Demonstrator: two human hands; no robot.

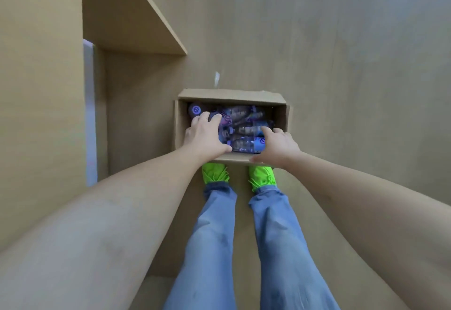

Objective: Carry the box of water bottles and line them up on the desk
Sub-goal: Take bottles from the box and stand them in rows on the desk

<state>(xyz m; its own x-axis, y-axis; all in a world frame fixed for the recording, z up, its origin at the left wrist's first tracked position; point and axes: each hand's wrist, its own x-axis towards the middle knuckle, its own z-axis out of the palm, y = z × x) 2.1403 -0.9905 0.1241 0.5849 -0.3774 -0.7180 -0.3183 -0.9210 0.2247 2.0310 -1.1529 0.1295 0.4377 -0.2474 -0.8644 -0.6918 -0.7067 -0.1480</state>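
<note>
An open cardboard box sits on the floor just beyond my feet. Inside lie several clear water bottles with purple labels and caps, tumbled on their sides. My left hand reaches into the left part of the box, fingers spread and relaxed over the bottles. My right hand hovers at the box's right near corner, fingers extended over a bottle, thumb by the near rim. Neither hand visibly grips anything.
A wooden desk top juts out at the upper left above the floor, with a tall wooden panel on the left. My green shoes stand against the box's near side. Brown floor spreads to the right.
</note>
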